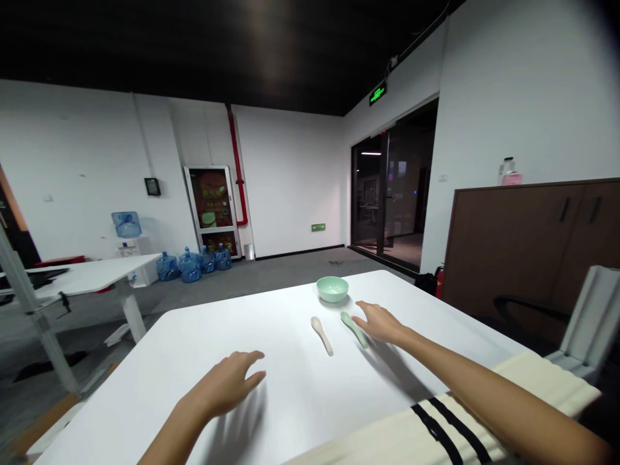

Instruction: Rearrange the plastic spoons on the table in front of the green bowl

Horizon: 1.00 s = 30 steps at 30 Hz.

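On a white table (145,400) stand a pale green ceramic bowl (332,289) at the far side and two ceramic soup spoons lying in front of it. The cream spoon (320,334) lies to the left of the green spoon (353,329). My right hand (380,323) is spread with nothing in it, its fingertips right beside the green spoon; I cannot tell whether they touch it. My left hand (227,381) rests or hovers nearer the table's front, fingers apart and curved, holding nothing, with the cream spoon the nearest thing to it.
A cream cloth with black stripes (450,426) lies along the table's near right edge. A brown cabinet (513,252) and a black-armed chair (533,310) stand to the right. Another white desk (97,278) stands left, with blue water jugs (190,265) by the far wall.
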Available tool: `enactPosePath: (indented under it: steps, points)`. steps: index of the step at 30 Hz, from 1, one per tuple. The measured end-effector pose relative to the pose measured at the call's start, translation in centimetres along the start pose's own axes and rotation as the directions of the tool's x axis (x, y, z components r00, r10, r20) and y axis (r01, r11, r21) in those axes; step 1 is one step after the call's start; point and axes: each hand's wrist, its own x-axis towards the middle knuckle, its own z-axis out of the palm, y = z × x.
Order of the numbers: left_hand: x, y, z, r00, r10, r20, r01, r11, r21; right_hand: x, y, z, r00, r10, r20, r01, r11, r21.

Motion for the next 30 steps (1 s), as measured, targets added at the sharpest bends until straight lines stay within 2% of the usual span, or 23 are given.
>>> enactPosePath:
  steps: [30]
  points:
    - [-0.21, 0.21, -0.22, 1.0, -0.013, -0.003, 0.013, 1.0, -0.001, 0.09, 0.49, 0.65, 1.0, -0.003, 0.005, 0.003, 1.0, -0.012]
